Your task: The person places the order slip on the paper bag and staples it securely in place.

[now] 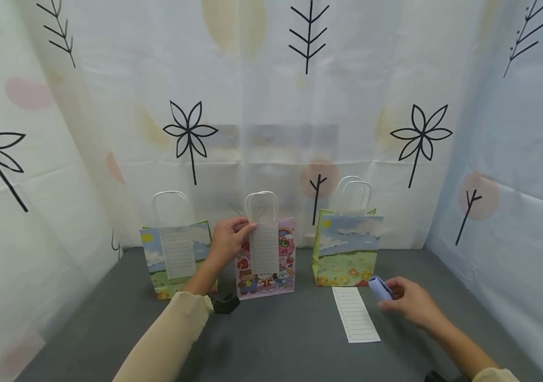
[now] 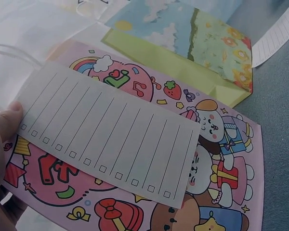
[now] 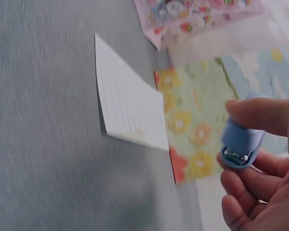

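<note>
In the head view my left hand (image 1: 226, 239) is at the top of a pink cartoon gift bag (image 1: 288, 252). Its thumb lies on the upper edge of a lined checklist slip (image 2: 111, 130), pinching it against the bag's front; the other fingers are partly hidden behind the bag. My right hand (image 1: 414, 302) grips a small blue stapler (image 3: 242, 137) between thumb and fingers, its metal mouth showing in the right wrist view. Left of that hand, another checklist slip (image 1: 356, 315) lies on the table before a landscape-print gift bag (image 1: 348, 254).
A second landscape-print gift bag (image 1: 202, 236) stands at the left with a checklist slip (image 1: 179, 252) on its front. All three bags have upright white handles. Printed white curtains (image 1: 262, 79) enclose the back and sides of the dark grey table (image 1: 271, 339).
</note>
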The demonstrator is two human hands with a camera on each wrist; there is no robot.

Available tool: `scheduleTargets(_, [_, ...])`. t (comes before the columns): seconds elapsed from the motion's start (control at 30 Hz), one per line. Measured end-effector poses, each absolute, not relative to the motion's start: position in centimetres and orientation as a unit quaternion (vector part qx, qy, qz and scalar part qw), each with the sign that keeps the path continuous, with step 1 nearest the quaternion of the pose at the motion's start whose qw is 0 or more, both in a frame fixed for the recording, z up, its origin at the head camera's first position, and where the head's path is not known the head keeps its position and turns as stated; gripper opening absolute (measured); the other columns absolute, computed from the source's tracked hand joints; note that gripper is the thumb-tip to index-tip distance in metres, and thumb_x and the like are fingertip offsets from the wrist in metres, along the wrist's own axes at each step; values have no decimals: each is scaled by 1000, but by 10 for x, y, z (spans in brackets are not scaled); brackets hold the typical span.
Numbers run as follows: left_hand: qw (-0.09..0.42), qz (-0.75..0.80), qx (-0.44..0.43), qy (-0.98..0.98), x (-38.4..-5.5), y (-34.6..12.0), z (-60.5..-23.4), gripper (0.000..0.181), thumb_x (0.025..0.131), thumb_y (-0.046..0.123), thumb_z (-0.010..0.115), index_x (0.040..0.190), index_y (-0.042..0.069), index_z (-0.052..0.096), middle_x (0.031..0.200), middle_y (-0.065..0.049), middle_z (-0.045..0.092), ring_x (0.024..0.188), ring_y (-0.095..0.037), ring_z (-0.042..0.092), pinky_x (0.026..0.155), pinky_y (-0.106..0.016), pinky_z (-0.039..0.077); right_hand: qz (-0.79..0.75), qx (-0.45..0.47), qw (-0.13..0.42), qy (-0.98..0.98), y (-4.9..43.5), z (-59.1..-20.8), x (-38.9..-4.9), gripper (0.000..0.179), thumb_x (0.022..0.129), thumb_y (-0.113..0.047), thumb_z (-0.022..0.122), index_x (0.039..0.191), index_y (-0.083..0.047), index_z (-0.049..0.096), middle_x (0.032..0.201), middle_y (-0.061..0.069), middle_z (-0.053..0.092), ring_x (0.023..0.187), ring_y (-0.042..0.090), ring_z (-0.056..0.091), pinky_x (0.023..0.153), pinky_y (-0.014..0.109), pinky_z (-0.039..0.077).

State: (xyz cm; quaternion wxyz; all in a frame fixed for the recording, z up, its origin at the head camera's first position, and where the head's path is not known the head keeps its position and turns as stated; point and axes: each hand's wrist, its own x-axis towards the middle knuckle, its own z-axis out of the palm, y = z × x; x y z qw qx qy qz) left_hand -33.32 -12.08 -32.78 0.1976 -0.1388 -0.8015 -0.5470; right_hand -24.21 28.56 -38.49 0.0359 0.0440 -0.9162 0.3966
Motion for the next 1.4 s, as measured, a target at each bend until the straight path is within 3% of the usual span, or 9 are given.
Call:
scheduleTargets(0.2, [198, -549, -133, -801, -335, -121, -330, 20, 92, 19, 69, 102, 1, 73, 96, -12, 73, 82, -22, 70, 70, -37, 54, 429, 53, 55, -900, 269, -384, -236, 54, 80, -20, 82, 118, 8, 57, 101, 12, 64, 93, 27, 59, 70, 38, 47])
scheduleTargets(0.57, [209, -538, -132, -806, -333, -121, -327, 22, 92, 20, 70, 103, 1, 72, 98, -13, 73, 83, -23, 69, 70, -37, 54, 512, 75, 48, -854, 239, -382, -229, 50, 84, -16, 78, 124, 5, 57, 111, 15, 64, 97, 25, 58, 74, 34, 50])
scheduleTargets(0.83, [203, -536, -130, -809, -334, -121, -328, 24, 92, 21, 69, 105, 1, 72, 99, -12, 73, 84, -22, 69, 72, -38, 54, 660, 197, -22, -725, 230, -378, -231, 48, 95, -3, 59, 131, 19, 38, 111, 16, 60, 91, 15, 60, 73, 30, 49])
scheduleTargets(1.0, [204, -537, -130, -808, -334, -120, -329, 24, 92, 21, 69, 105, 2, 72, 98, -12, 73, 83, -22, 69, 71, -38, 55, 753, 294, -97, -580, 220, -374, -237, 34, 101, 1, 45, 132, 12, 37, 108, 11, 56, 88, 14, 59, 73, 26, 48])
scheduleTargets(1.13, [206, -537, -134, -807, -334, -120, -330, 24, 92, 21, 69, 106, 1, 72, 99, -12, 73, 84, -23, 70, 72, -39, 55, 783, 300, -127, -530, 210, -368, -241, 34, 102, 0, 43, 135, 6, 36, 112, 13, 56, 91, 16, 58, 75, 26, 46])
scheduleTargets(1.4, [202, -527, -123, -816, -332, -119, -329, 25, 92, 23, 70, 107, 3, 72, 98, -11, 73, 84, -21, 70, 73, -39, 54, 768, 273, -133, -563, 184, -353, -251, 53, 102, -7, 48, 142, 15, 20, 117, 14, 56, 87, 16, 56, 74, 27, 44])
